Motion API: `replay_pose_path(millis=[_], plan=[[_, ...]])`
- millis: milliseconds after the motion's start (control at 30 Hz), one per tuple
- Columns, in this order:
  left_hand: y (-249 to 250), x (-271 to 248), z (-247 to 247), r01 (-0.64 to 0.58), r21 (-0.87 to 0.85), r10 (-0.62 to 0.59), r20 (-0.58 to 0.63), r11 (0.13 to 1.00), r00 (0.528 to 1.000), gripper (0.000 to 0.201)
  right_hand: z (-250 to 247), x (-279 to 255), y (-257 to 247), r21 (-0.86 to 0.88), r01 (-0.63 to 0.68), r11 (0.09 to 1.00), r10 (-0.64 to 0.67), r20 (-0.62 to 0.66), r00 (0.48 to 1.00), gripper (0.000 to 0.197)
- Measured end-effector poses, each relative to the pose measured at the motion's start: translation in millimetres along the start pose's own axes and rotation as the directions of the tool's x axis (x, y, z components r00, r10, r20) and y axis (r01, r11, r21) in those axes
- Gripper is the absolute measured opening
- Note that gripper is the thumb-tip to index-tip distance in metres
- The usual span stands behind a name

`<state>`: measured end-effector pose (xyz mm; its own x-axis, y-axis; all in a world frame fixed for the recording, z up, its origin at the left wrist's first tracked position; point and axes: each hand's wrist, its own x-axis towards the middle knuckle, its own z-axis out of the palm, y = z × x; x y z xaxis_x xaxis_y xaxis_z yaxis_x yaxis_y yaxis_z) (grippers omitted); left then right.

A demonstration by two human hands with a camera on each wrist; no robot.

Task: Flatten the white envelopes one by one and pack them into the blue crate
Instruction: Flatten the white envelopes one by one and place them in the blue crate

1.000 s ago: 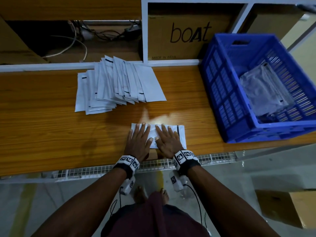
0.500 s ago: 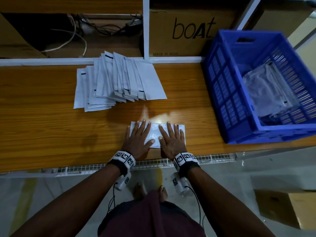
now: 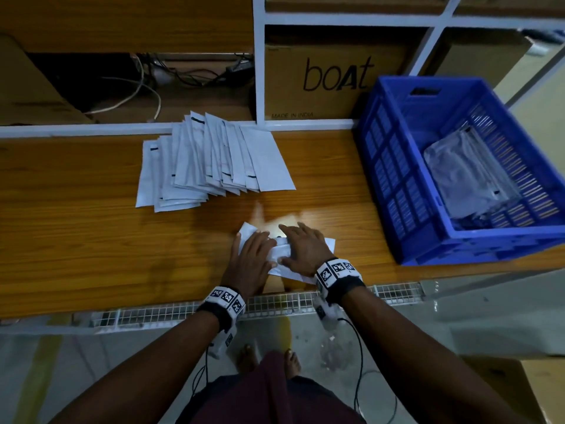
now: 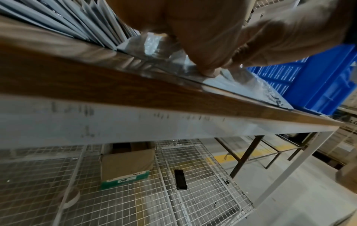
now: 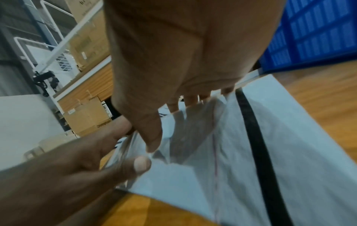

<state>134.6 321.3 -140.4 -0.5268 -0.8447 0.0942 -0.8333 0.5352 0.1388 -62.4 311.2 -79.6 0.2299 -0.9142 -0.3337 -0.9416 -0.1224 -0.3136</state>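
One white envelope (image 3: 279,254) with a black strip (image 5: 251,130) lies skewed near the wooden table's front edge, its far left corner raised. My left hand (image 3: 249,255) pinches its left edge, with the thumb (image 5: 142,164) on top. My right hand (image 3: 305,249) holds the clear flap: its thumb (image 5: 152,137) is in front and its fingers (image 5: 191,99) show through the plastic. A fanned stack of white envelopes (image 3: 214,160) lies behind. The blue crate (image 3: 397,166) stands at the right and holds several flattened envelopes (image 3: 464,172).
A cardboard "boat" box (image 3: 333,78) and loose cables (image 3: 146,87) sit on the shelf behind the table (image 3: 91,240). Under the table a wire shelf (image 4: 203,198) carries a cardboard box (image 4: 125,166) and a black device (image 4: 180,179).
Both hands lay flat, side by side, pressing the envelope. They have since drawn together and taken hold of it, and the envelope has turned askew with one corner lifted.
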Motion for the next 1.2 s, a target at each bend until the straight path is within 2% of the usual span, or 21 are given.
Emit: replay_pose_path(millis=[167,300,367,467,500,567,667,800,867,967,1100,1200], plan=[[0.5,-5.9,2.3,0.011,-0.089,-0.017,-0.065,0.996,0.998,0.062,-28.1,6.0,-11.3,0.01,-0.008,1.0,0.006,0.12,0.993,0.056],[2.7,-7.9,-1.4,0.128,-0.215,-0.147,-0.078,0.968,0.986,0.091,-38.1,4.0,-20.2,-0.016,-0.033,0.999,0.035,0.137,0.99,0.063],[-0.1,-9.5,-2.3,0.18,-0.269,-0.209,-0.083,0.946,0.974,0.102,-41.9,1.1,-24.0,-0.029,-0.047,0.998,0.051,0.146,0.988,0.058],[-5.7,-13.0,-0.9,0.233,-0.303,-0.265,-0.068,0.924,0.962,0.116,-45.6,-4.3,-26.9,-0.045,-0.072,0.996,0.078,0.143,0.987,0.031],[-7.6,-13.9,0.8,0.244,-0.308,-0.276,-0.063,0.919,0.959,0.121,-47.0,-6.7,-28.2,-0.043,-0.08,0.996,0.085,0.131,0.988,0.027],[-11.8,-15.0,4.8,0.273,-0.309,-0.304,-0.058,0.911,0.951,0.129,-50.7,-11.4,-30.5,-0.055,-0.109,0.992,0.114,0.088,0.99,0.028],[-15.4,-17.0,7.8,0.331,-0.279,-0.351,-0.023,0.901,0.936,0.131,-62.3,-18.8,-32.6,-0.028,-0.147,0.989,0.148,0.023,0.989,0.057],[-18.0,-23.5,12.1,0.301,-0.196,-0.304,0.016,0.933,0.953,0.104,-84.5,-25.2,-29.9,-0.09,-0.185,0.979,0.183,-0.029,0.983,0.029],[-20.0,-26.5,15.9,0.271,-0.155,-0.267,0.048,0.95,0.963,0.091,-94.3,-30.4,-28.1,-0.134,-0.194,0.972,0.179,-0.119,0.977,0.043],[-22.9,-27.7,14.9,0.274,-0.147,-0.262,0.101,0.95,0.96,0.083,-111.7,-37.8,-22.7,-0.227,-0.193,0.955,0.123,-0.292,0.949,0.057],[-24.4,-28.3,18.0,0.287,-0.152,-0.264,0.156,0.946,0.952,0.082,-141.0,-53.5,-10.1,-0.385,-0.18,0.905,-0.019,-0.459,0.888,0.054],[-27.1,-21.9,10.1,0.304,-0.114,-0.283,0.168,0.946,0.944,0.096,-173.8,-67.5,4.5,-0.436,-0.255,0.863,-0.031,-0.549,0.835,0.05]])
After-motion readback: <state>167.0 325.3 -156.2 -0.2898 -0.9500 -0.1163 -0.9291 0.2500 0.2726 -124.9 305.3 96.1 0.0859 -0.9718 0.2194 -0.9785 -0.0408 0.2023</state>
